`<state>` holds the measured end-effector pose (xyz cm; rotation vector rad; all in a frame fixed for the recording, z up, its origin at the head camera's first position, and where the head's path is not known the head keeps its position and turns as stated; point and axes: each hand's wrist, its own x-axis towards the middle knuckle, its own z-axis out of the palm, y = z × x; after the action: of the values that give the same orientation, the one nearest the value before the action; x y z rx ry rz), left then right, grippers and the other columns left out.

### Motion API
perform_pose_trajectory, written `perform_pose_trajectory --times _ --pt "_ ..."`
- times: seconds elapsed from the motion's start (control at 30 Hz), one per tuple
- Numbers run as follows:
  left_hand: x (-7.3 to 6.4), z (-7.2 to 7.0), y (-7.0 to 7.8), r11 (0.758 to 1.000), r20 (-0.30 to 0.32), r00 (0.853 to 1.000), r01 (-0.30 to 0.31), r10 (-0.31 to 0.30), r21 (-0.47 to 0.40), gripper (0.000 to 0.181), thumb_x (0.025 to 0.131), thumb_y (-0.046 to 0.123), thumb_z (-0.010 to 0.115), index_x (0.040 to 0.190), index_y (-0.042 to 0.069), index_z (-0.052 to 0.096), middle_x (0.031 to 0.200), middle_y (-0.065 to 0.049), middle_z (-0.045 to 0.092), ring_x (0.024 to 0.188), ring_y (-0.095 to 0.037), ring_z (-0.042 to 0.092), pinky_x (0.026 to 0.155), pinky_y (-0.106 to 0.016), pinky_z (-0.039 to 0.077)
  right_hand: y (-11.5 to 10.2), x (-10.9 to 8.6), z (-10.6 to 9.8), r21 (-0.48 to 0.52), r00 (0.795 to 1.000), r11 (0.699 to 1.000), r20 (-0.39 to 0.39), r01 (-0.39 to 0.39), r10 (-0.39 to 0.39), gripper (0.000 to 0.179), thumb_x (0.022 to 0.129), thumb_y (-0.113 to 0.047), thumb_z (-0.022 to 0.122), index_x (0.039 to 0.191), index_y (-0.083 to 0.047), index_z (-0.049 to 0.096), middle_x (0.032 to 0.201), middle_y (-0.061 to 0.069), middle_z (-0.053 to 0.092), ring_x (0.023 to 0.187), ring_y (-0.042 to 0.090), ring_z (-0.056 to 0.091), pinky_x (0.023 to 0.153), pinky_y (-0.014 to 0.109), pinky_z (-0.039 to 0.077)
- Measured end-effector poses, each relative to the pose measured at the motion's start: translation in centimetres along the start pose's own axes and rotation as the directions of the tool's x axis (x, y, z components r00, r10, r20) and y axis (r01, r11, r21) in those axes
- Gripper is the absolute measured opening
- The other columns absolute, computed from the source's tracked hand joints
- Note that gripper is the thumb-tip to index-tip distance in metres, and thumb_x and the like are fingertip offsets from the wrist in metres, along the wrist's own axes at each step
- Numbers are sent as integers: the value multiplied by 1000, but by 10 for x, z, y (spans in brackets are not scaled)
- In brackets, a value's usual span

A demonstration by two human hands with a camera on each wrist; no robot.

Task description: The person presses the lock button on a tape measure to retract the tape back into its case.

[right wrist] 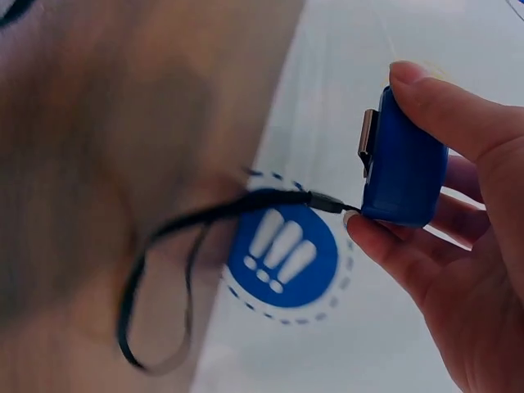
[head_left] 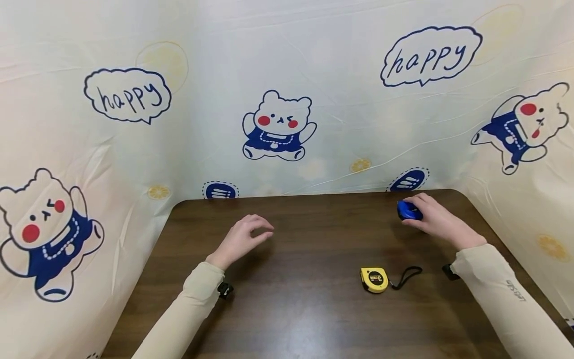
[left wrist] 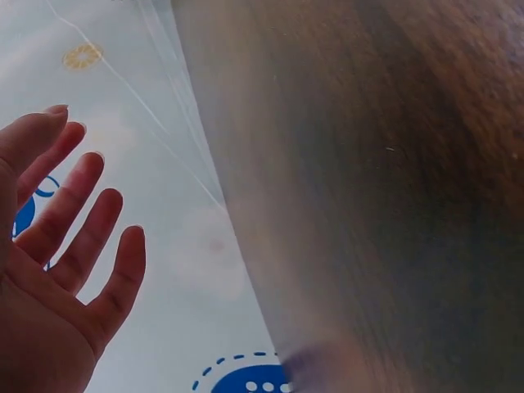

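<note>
A blue tape measure (right wrist: 407, 168) is gripped between the thumb and fingers of my right hand (head_left: 432, 215), above the table's far right part. Its metal belt clip and black wrist strap (right wrist: 135, 286) show in the right wrist view, the strap hanging in a loop. A yellow tape measure (head_left: 374, 279) lies on the table, nearer than my right hand, its black strap (head_left: 407, 276) stretched out to the right. My left hand (head_left: 242, 238) is over the left part of the table with loosely bent fingers (left wrist: 127, 270), holding nothing.
The brown wooden table (head_left: 305, 319) has rounded far corners. Light cloth (head_left: 336, 124) printed with bears and "happy" bubbles stands behind it and along both sides. A dark wrist device (head_left: 225, 289) sits by the left cuff.
</note>
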<state>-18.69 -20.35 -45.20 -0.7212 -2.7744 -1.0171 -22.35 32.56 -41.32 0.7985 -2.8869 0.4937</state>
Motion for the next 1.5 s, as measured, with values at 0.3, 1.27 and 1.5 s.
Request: perform_pose_trajectory --times 0.3,1.27,1.5 --pt "-4 -1 -4 999 -23 1000 -11 11 33 13 96 19 78 108 15 80 110 2 71 111 -23 64 99 -48 53 3 12 32 62 997 998 77 -31 27 56 92 -18 81 134 10 57 125 29 57 113 45 58 98 65 50" --pt "-10 -5 -8 1000 3 1000 14 -14 14 17 99 24 74 111 12 79 113 1 71 112 -23 64 101 -50 52 8 2 57 77 973 989 204 -127 109 57 97 -24 76 138 8 55 133 32 53 117 48 58 100 66 48" --pt "-17 -8 -11 999 -15 999 48 -48 23 16 99 22 74 113 14 79 113 1 72 112 -24 64 100 -51 53 4 -8 51 114 984 988 155 -106 88 59 101 -27 71 143 8 51 142 33 50 128 50 53 105 68 43"
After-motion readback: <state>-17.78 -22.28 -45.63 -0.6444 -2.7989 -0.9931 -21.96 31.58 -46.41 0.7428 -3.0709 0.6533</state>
